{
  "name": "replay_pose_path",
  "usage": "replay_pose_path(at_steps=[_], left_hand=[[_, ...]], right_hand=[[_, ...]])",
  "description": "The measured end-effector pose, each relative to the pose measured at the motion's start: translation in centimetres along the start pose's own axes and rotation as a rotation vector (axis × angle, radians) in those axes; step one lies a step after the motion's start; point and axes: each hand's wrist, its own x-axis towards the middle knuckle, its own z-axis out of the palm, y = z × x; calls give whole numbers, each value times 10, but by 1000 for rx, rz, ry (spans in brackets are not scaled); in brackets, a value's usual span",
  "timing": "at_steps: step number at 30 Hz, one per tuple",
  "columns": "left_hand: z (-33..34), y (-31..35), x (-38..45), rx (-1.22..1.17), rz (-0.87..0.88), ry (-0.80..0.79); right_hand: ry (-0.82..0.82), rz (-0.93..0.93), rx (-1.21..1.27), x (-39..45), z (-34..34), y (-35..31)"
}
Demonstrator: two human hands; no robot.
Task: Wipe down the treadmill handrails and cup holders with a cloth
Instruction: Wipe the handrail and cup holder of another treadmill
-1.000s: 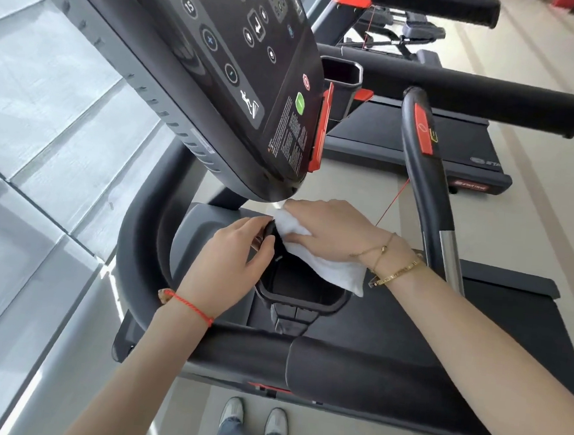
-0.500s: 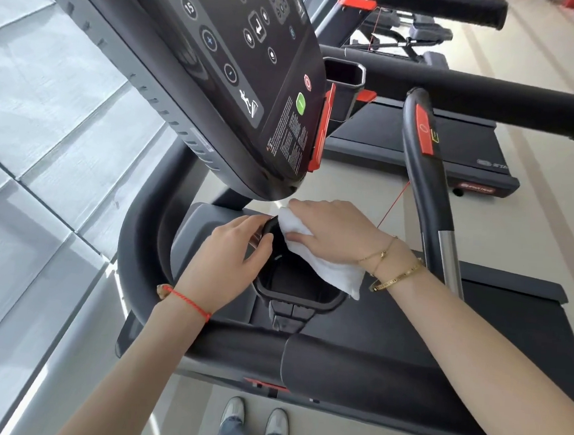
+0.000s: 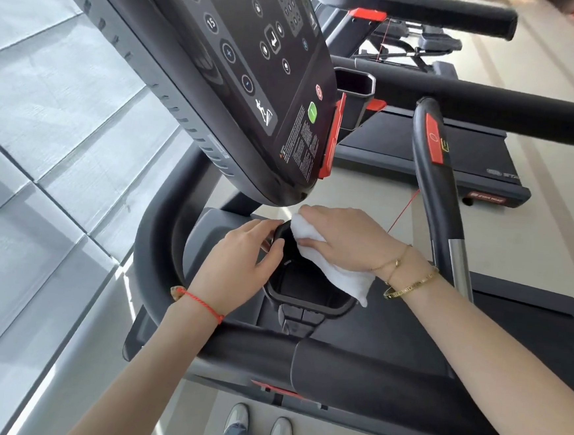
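1. Fingers of the right hand (image 3: pixel 342 237) lie nearly straight and close together, pressing the white cloth (image 3: pixel 330 265) onto the far rim of the cup holder (image 3: pixel 306 301); the cloth's loose end hangs below that hand's wrist, over the holder's right edge.
2. Fingers of the left hand (image 3: pixel 237 265) are curled round the holder's left rim, thumb on the inner lip, steadying it just left of the cloth.
3. Compared with a second ago the cloth hand has barely shifted: it sits on the same far corner of the rim, with the left hand in the same grip. Most of the apparent change seems to be the camera drifting.
4. To me that reads as a slow rub on one spot, so the holder's near rim and its dark inside look not yet wiped.
5. Just right of the cloth hand rises the curved handrail (image 3: pixel 436 181) with its red tab; the padded handrail (image 3: pixel 369 375) runs below both wrists. Neither touches the cloth now, so I judge the handrail part may remain.
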Motion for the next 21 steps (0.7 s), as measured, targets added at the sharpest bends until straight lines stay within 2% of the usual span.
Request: replay_pose_path(at_steps=[4,11,17,19,21], left_hand=[[0,0,-1,0,-1,-6],[-1,0,-1,26,6,-13],[-2,2,0,21,9,-31],[-3,3,-1,15,19,-25],[-3,3,-1,12,41,-14]], right_hand=[[52,54,-10,-8,3,-1],[6,250,237,-43,18,8],[19,73,110,-12,1,-1],[6,84,116,-10,1,-1],[17,178,191,-19,4,-2]])
